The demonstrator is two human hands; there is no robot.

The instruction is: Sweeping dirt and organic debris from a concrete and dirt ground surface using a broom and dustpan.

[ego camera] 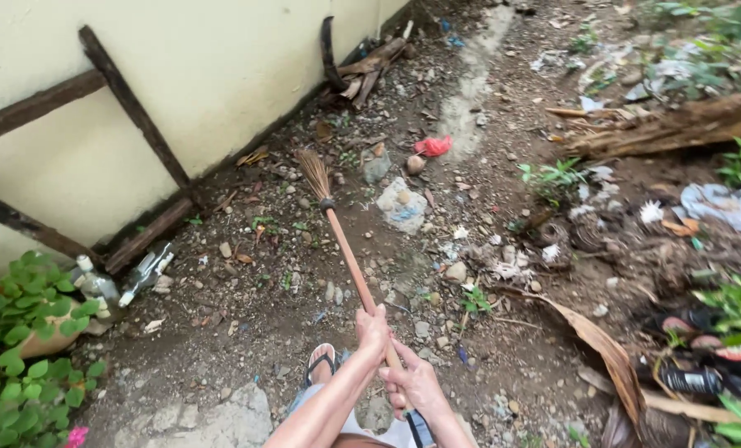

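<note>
Both my hands grip a broom with a long orange-brown handle [350,259]. My left hand [373,328] is higher on the handle, and my right hand [416,385] is just below it, near the dark end of the stick. The brown bristle head [314,172] rests on the dirt close to the base of the cream wall [221,66]. My foot in a sandal [321,363] stands on the ground just left of my hands.
Dark wooden beams [134,108] lean on the wall, with two bottles [142,270] at their foot. Green plants [22,348] fill the lower left. A grey stone [402,205], a red scrap [433,146], a dry leaf [599,344], a log [677,124] and scattered litter lie around.
</note>
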